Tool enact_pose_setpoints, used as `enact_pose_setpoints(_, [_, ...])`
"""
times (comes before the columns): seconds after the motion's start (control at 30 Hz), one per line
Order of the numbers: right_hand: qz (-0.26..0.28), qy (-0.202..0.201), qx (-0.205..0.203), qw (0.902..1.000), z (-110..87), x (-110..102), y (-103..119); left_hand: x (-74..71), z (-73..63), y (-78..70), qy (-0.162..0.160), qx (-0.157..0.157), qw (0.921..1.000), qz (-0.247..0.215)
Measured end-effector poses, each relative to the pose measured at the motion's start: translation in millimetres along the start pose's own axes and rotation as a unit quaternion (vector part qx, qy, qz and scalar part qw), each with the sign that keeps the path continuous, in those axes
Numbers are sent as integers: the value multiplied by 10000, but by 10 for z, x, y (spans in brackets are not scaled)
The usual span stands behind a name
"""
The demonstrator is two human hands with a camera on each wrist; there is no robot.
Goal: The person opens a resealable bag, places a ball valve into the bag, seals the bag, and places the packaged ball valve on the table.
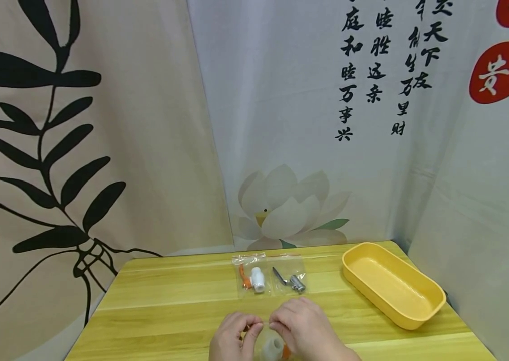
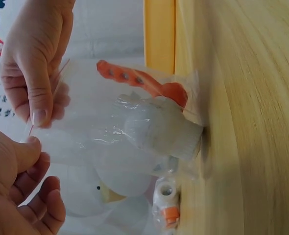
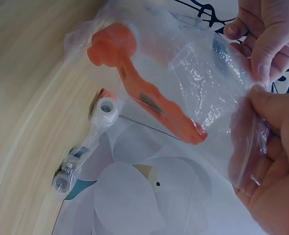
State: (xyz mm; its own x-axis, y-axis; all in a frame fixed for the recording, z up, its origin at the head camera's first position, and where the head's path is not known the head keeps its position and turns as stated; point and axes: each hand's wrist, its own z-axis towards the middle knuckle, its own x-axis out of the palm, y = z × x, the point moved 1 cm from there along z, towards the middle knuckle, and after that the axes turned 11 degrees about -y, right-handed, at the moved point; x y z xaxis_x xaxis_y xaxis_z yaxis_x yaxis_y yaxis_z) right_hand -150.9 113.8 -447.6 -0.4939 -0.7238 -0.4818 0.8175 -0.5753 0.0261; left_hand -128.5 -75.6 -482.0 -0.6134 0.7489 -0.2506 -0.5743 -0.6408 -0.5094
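Observation:
Between both hands hangs a clear zip-lock bag (image 2: 90, 132), pinched at its top edge with a red seal line. Inside are a white plastic valve body (image 2: 159, 127) and a separate orange lever handle (image 3: 149, 100); the bag's lower end is right at the tabletop. My left hand (image 1: 235, 337) pinches one side of the bag's mouth between thumb and index finger, its other fingers loosely bent. My right hand (image 1: 304, 326) pinches the mouth close beside it, thumb in front and fingers behind the film in the right wrist view.
Beyond the hands, two small clear bags lie side by side on the wooden table (image 1: 169, 301). One holds a white valve (image 1: 257, 280) with an orange handle, the other a metal fitting (image 1: 297, 284) and lever. A yellow tray (image 1: 394, 286) stands at the right, before the printed curtain.

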Motion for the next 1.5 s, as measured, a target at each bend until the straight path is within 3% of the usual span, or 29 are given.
enact_pose_setpoints(0.23, [-44,-14,-24,10000,-1,10,2,-10,-8,21,436,-89,9990,-21])
enact_pose_setpoints(0.43, [-87,-189,-179,9996,-3,36,13,12,-17,34,180,220,9996,-90])
enact_pose_setpoints(0.57, [-139,-95,-72,9998,-13,36,15,15,-22,40,34,316,9994,-95])
enact_pose_setpoints(0.8, [98,-28,173,9998,-21,9,0,-5,-29,56,116,218,9997,-61])
enact_pose_setpoints(1.13, [156,-29,10,9999,-21,6,-16,1,-37,68,25,227,9996,-142])
enact_pose_setpoints(1.5, [172,-141,-205,9995,-21,16,-25,10,-43,59,199,268,9991,-253])
